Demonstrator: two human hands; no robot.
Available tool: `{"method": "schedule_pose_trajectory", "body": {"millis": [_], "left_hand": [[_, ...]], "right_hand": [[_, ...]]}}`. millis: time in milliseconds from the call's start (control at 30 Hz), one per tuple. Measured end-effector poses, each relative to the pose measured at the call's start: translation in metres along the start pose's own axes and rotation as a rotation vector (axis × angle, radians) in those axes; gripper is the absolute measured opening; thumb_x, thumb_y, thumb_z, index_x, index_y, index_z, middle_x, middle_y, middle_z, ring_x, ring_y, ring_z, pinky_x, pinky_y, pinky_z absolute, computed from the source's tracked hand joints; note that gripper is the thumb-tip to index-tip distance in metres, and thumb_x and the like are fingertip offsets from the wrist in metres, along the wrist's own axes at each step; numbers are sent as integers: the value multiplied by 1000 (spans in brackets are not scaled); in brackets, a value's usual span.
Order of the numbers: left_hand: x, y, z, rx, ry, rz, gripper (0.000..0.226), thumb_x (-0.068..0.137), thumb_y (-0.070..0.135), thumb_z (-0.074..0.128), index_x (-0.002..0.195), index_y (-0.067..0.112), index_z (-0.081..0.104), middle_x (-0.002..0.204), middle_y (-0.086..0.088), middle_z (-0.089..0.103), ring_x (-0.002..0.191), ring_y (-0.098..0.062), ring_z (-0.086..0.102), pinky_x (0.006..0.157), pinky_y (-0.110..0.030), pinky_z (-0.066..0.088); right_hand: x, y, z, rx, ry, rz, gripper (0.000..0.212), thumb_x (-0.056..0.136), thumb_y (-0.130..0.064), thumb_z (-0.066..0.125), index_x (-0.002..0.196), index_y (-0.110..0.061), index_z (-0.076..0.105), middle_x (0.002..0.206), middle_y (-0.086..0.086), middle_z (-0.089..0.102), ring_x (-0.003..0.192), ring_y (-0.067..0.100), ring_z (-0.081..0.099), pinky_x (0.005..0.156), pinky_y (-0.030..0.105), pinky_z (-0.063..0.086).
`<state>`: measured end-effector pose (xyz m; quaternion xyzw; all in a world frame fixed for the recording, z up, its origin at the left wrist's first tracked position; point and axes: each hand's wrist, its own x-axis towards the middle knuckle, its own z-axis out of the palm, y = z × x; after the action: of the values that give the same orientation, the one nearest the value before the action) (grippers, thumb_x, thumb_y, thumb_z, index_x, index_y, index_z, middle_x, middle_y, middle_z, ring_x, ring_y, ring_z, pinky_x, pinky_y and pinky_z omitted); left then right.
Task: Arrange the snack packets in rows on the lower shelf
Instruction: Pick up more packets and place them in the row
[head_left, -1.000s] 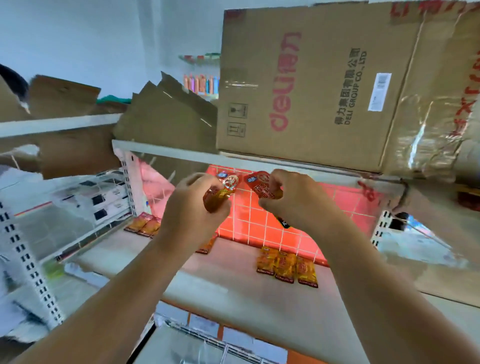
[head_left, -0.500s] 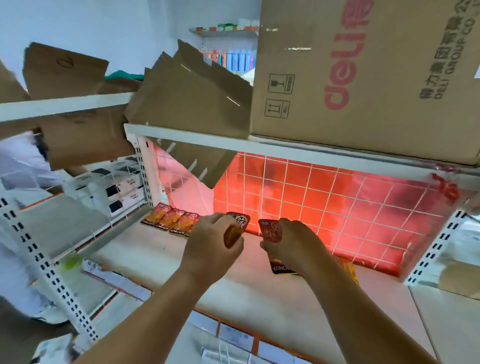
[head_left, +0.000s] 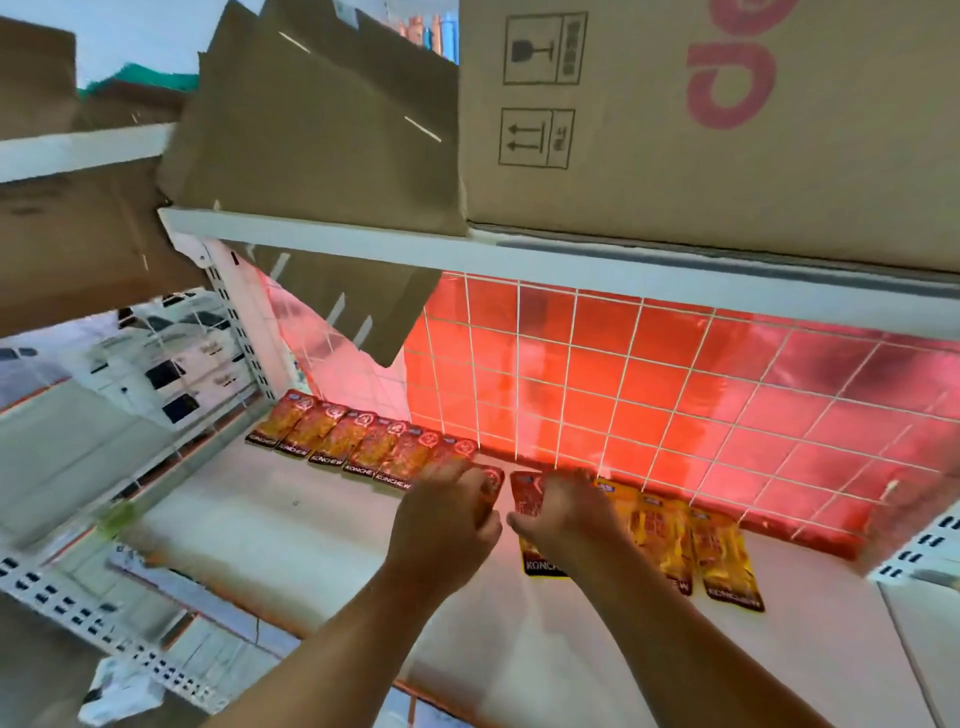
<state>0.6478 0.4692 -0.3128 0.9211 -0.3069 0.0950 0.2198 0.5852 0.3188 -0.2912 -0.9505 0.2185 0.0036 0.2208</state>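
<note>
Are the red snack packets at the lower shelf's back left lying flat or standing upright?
Lying flat: the red snack packets lie face up on the white lower shelf, side by side.

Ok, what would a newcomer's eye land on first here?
The red tiled back panel behind the lower shelf. Next, the left hand and right hand meet at its foot, between a row of red snack packets to the left and yellow packets to the right.
</note>
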Motion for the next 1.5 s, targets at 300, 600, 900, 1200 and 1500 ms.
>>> {"method": "schedule_pose_trajectory", "body": {"millis": [300,600,900,1200,1500], "left_hand": [[31,-26,51,121,-50,78,19,64,24,72,83,26,68,85,4,68,77,-27,63,64,-34,53],[71,-47,86,160,-163,168,22,82,38,68,102,28,70,104,5,67,93,-23,64,77,-34,54],[64,-88,82,174,-84,414,39,91,38,52,126,30,67,127,5,65,116,-27,58,98,-50,37],[65,-80,72,209,-238,343,60,81,56,49,134,32,61,132,11,60,118,-25,53,95,-53,34],[65,-80,81,164,-142,294,43,94,52,50,130,32,64,129,11,62,113,-27,52,99,-56,34]], "right_hand": [[32,6,28,-173,-38,22,58,88,-59,57,130,-19,56,129,11,51,110,29,61,76,31,49],[63,5,36,-2,-9,144,43,90,-56,61,125,-31,62,120,5,56,105,25,63,82,33,52],[40,21,88,-144,178,-36,44,92,-20,53,136,-19,55,139,2,52,130,25,50,96,41,54],[50,16,116,-216,184,26,57,87,-42,40,129,-16,68,136,6,65,126,31,61,96,47,54],[49,19,120,-191,253,31,51,99,-43,37,139,-21,60,146,2,57,138,25,50,108,45,45]]}}
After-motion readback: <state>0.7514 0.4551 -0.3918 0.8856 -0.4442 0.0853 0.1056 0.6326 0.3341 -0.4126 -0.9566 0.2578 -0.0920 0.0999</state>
